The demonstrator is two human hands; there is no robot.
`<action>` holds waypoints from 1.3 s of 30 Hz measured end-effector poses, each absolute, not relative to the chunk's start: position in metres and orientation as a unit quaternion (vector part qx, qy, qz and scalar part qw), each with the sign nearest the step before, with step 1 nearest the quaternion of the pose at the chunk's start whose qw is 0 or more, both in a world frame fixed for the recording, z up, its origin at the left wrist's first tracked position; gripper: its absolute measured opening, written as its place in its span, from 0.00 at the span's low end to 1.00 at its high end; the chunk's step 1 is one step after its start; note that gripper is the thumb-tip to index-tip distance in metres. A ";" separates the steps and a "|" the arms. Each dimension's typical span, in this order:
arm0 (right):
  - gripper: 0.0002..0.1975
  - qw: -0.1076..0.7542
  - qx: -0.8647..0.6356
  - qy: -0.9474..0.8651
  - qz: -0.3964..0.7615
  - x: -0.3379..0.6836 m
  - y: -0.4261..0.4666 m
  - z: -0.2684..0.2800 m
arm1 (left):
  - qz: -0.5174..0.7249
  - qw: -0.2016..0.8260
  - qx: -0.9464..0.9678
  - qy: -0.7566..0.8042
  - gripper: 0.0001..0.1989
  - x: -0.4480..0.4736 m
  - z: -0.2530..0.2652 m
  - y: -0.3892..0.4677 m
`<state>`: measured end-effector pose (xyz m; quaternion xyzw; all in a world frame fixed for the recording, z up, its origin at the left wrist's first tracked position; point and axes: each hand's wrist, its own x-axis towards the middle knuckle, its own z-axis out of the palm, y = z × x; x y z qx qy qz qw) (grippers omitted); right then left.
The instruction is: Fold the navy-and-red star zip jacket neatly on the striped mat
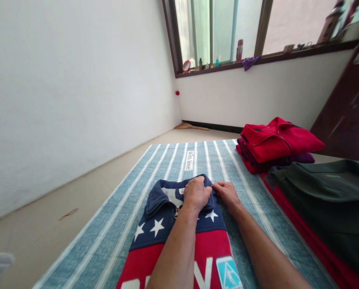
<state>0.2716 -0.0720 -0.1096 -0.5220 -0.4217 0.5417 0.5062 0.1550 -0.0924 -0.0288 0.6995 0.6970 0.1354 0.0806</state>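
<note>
A zip-collared sweatshirt (pixel 155 245) lies front up on the striped cloth, its collar pointing away from me. It is navy with white stars at the top and red below, with white letters and a blue-and-white patch. My left hand (pixel 196 194) reaches across it, fingers closed on the right side of the navy collar. Just to the right, my right hand (pixel 227 196) pinches the garment's edge by the collar and shoulder. Part of the front, including some lettering, is hidden under my left forearm.
The striped cloth (pixel 131 200) carries a "With love" label. At right stand folded red clothes (pixel 284 138) and a dark green garment (pixel 326 200) on red ones. A broom (pixel 191 126) lies by the wall. Small items line the window sill (pixel 221 66).
</note>
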 end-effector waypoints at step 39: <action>0.23 0.516 -0.515 -0.419 0.541 0.272 -0.074 -0.107 | 0.132 0.091 0.694 0.702 0.07 0.156 -0.024 -0.094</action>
